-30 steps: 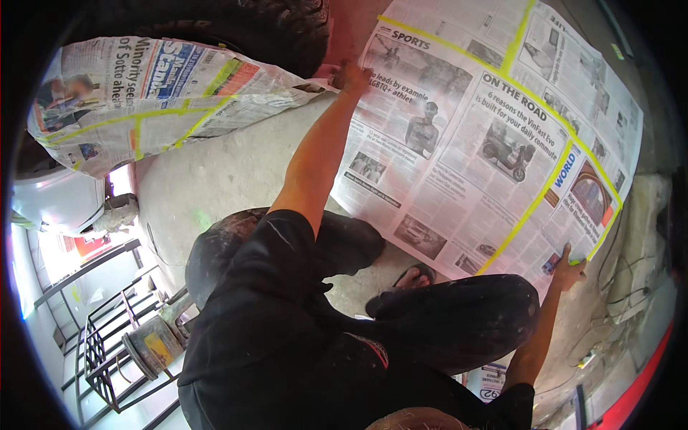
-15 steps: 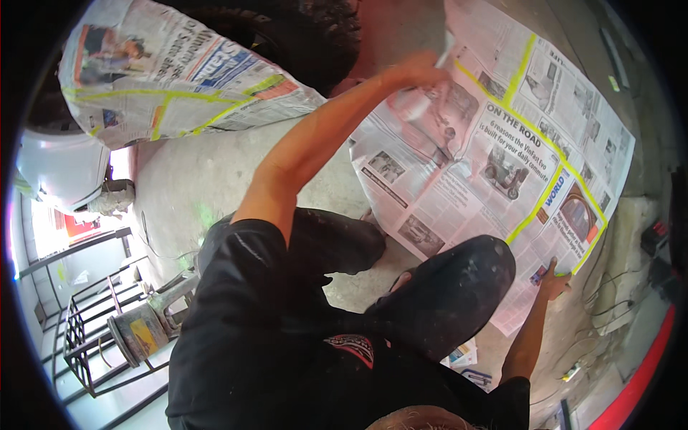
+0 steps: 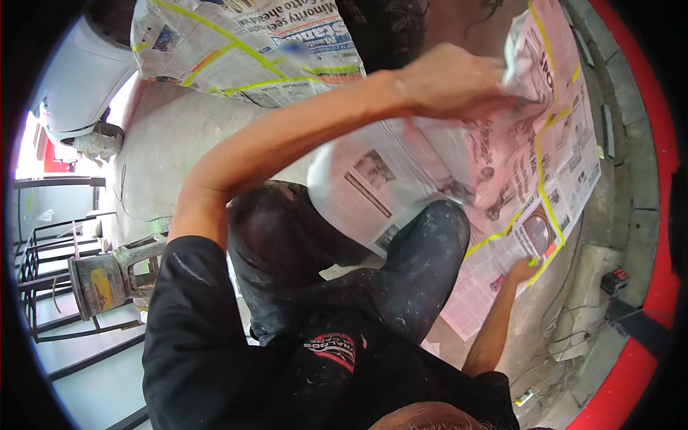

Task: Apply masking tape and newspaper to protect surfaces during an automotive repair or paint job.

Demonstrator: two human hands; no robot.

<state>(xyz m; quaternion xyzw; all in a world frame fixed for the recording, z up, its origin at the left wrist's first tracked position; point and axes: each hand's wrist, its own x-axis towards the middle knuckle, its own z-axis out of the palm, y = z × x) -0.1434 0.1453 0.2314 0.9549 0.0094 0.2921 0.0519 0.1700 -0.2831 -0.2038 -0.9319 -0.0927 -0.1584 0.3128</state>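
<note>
A large newspaper sheet (image 3: 566,165), made of pages joined by yellow-green tape (image 3: 541,183), spreads over my lap and off to the right. My left hand (image 3: 459,80) is raised at its far part, closed on a bunched, creased fold of the paper. Around that hand the paper is partly blurred and lifted. Lower down, my right hand (image 3: 524,270) holds the sheet's right edge beside a yellow-green tape strip, fingers closed and partly hidden. Another taped newspaper covering (image 3: 251,43) hangs at the upper left, apart from both hands.
A dark tire (image 3: 390,29) stands at the far side. At left are a worn metal machine part (image 3: 97,283) and a black metal frame (image 3: 43,258). Cables (image 3: 566,315) lie on the floor at right, near a small red-and-black device (image 3: 614,281) and a curved red edge (image 3: 656,236).
My left hand has moved right, pulling the far part of the newspaper sheet up and folding it. My right hand stays at the sheet's edge. The head view has shifted.
</note>
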